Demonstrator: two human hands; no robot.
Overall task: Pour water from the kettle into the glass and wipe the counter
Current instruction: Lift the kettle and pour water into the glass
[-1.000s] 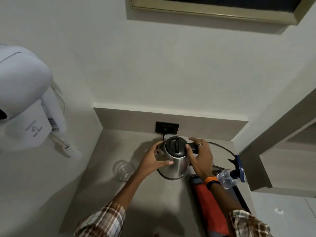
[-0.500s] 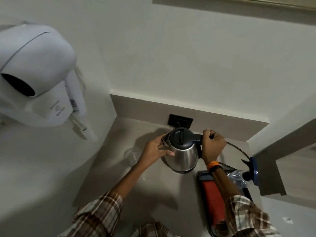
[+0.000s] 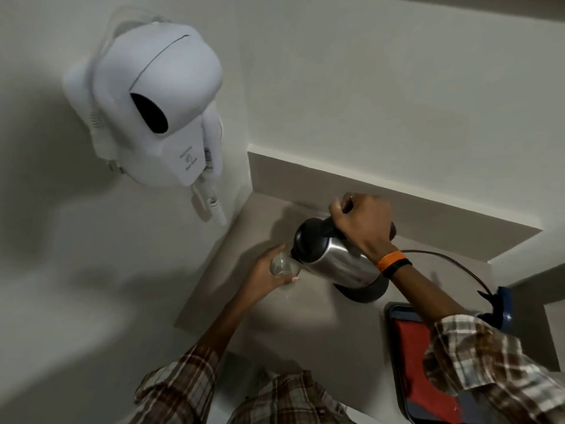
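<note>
The steel kettle (image 3: 334, 258) with a black lid is lifted off its black base (image 3: 363, 293) and tilted to the left, spout down. My right hand (image 3: 360, 224) grips its black handle from above. The spout hangs right over a clear glass (image 3: 282, 264), which my left hand (image 3: 266, 270) holds around its side just above the grey counter (image 3: 305, 325). I cannot tell whether water is flowing. A red cloth (image 3: 419, 359) lies on a dark tray (image 3: 394, 341) at the right, partly hidden by my right sleeve.
A white wall-mounted hair dryer (image 3: 153, 111) hangs on the left wall above the counter's corner. A black cord (image 3: 452, 261) runs from the kettle base to the right. A blue-topped spray bottle (image 3: 501, 307) stands by the tray. Walls close the counter at left and back.
My right hand lifted the kettle off its base and tipped it left. My left hand left the kettle's body and took hold of the glass, bringing it under the spout.
</note>
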